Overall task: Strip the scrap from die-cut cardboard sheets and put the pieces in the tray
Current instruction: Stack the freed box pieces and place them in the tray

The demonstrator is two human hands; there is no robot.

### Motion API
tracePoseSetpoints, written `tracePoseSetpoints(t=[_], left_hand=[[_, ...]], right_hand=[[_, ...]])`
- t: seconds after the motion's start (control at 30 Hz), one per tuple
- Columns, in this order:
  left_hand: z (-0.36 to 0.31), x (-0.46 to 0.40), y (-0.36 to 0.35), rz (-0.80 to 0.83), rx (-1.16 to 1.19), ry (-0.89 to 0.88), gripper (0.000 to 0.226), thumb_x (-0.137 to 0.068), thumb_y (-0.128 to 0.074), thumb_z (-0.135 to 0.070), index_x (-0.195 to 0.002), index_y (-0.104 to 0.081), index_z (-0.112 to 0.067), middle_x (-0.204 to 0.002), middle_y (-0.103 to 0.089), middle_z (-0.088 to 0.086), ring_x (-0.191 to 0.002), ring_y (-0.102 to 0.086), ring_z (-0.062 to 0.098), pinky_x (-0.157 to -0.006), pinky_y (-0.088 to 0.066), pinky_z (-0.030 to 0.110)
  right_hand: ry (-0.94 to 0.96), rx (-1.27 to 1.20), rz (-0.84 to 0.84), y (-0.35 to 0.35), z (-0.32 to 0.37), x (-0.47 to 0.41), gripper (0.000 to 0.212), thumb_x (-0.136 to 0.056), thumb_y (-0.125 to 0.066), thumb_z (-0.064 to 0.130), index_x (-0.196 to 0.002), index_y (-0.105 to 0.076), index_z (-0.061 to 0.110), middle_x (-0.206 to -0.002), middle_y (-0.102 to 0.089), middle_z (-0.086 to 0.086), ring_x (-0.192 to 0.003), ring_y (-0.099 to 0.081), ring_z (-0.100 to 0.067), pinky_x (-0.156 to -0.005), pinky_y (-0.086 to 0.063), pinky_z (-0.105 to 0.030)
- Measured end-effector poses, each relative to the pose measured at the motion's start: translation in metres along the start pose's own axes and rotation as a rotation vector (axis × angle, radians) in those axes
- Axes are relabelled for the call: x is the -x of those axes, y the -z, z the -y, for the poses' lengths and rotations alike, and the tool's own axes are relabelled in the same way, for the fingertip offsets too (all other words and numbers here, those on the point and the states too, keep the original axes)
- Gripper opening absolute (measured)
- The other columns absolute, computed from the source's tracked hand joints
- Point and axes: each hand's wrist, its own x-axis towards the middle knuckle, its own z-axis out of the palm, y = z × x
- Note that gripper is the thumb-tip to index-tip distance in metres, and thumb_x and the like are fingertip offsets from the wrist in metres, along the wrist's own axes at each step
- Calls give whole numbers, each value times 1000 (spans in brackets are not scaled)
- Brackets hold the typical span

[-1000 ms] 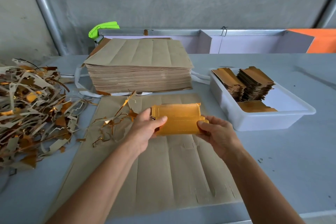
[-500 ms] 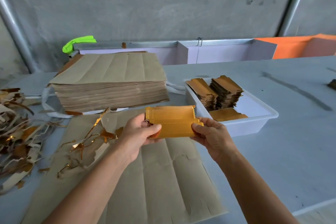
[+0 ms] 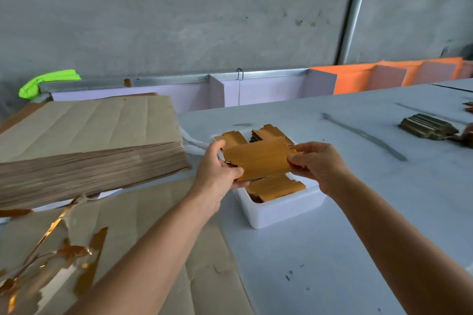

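Both hands, left hand (image 3: 217,174) and right hand (image 3: 316,165), have carried the pinched gold piece (image 3: 258,161) over the white tray (image 3: 279,208), each grip closed on an end, ready to drop.

Head cam, fwd-down, close over table (image 3: 332,250)

Both hands hold a gold die-cut piece (image 3: 258,158) above the white tray (image 3: 279,208): the left hand (image 3: 217,174) pinches its 9 o'clock end, the right hand (image 3: 316,165) its 3 o'clock end. Gold pieces (image 3: 275,186) lie in the tray, apparently stacked. A stack of brown sheets (image 3: 87,146) sits at 9 o'clock.
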Motion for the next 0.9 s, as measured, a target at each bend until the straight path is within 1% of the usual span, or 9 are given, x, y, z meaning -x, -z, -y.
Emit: tracePoseSetpoints(t=[0.13, 0.3, 0.43, 0.6, 0.67, 0.73, 0.77, 0.83, 0.9], left_hand=[[19, -19, -30, 4, -226, 34, 54, -83, -59, 12, -127, -53, -18, -122, -54, 10, -92, -62, 22, -64, -59, 28], [35, -37, -58, -2, -679, -40, 52, -85, -58, 6, -132, -50, -15, -128, -53, 4, -111, -55, 21, -90, -53, 34], [37, -46, -71, 27, -952, -15, 40, -86, -55, 8, -122, -54, -8, -94, -48, 1, -89, -48, 17, -77, -50, 25], [32, -49, -76, 88, -1090, 59, 20, -83, -56, 8, -100, -60, -1, -69, -43, 3, -73, -51, 19, -66, -49, 24], [30, -48, -77, 107, -1113, 74, 18, -84, -57, 6, -100, -59, -2, -67, -41, 2, -76, -56, 21, -68, -51, 25], [30, -46, -79, 122, -1129, 80, 18, -84, -58, 6, -100, -60, -3, -67, -40, 2, -74, -58, 21, -63, -52, 26], [31, -46, -80, 127, -1148, 76, 19, -84, -59, 5, -100, -60, -4, -66, -40, 2, -70, -56, 20, -60, -49, 26], [33, -46, -80, 137, -1171, 65, 21, -86, -57, 4, -104, -60, -4, -67, -40, 2, -71, -51, 19, -64, -46, 25], [36, -47, -81, 146, -1198, 29, 25, -87, -55, 4, -110, -59, -4, -72, -42, 2, -78, -50, 20, -69, -44, 26]], right_hand=[[-59, 118, -67, 15, -15, -22, 15, -79, -70, -6, -89, -63, 4, -85, -63, -13, -63, -65, -18, -45, -53, -19], [-72, 357, -110, 26, -31, -48, 17, -79, -65, -9, -93, -64, -1, -85, -61, -15, -61, -62, -22, -59, -57, -27], [-45, 627, -108, 21, -38, -62, 22, -77, -60, -10, -98, -67, -7, -85, -65, -14, -73, -65, -24, -79, -57, -41], [-38, 809, -70, 13, -45, -71, 25, -81, -60, -5, -105, -65, -6, -106, -66, -20, -94, -68, -29, -85, -56, -41], [-43, 862, -76, 11, -49, -76, 25, -81, -60, -4, -106, -65, -5, -109, -66, -19, -97, -67, -30, -85, -56, -41], [-43, 905, -69, 10, -52, -80, 24, -80, -61, -3, -103, -65, -4, -101, -67, -16, -89, -69, -26, -80, -58, -35], [-39, 939, -63, 9, -53, -80, 21, -79, -61, -2, -99, -65, -3, -91, -66, -12, -79, -67, -22, -70, -57, -26], [-21, 1038, -51, 8, -54, -79, 9, -78, -61, 2, -87, -63, 3, -72, -55, -3, -57, -52, -12, -43, -39, -15], [4, 1108, -53, 7, -56, -79, 8, -78, -61, 4, -85, -60, 7, -72, -55, -2, -55, -47, -12, -37, -30, -17]])
